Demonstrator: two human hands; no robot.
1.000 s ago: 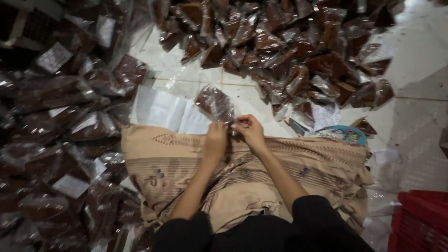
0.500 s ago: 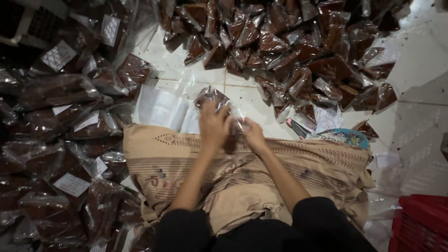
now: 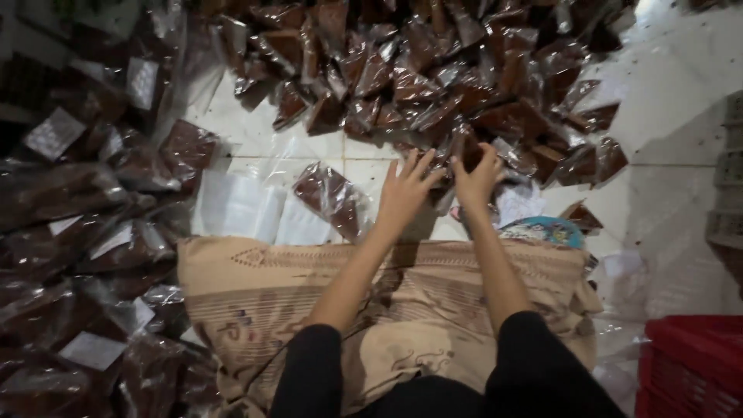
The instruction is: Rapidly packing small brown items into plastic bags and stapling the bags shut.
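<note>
Loose packet (image 3: 333, 197) left of hands, pile (image 3: 457, 85) ahead.

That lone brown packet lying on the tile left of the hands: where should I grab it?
Take the lone packet by its upper left end, coming from the left hand side. It lies flat and slanted on the tile floor, apart from the pile, that end unobstructed.

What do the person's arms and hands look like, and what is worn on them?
Both forearms are bare below black sleeves pushed up near the elbows. The left hand and right hand wear no gloves; I can see no rings, watch or bracelet.
</note>
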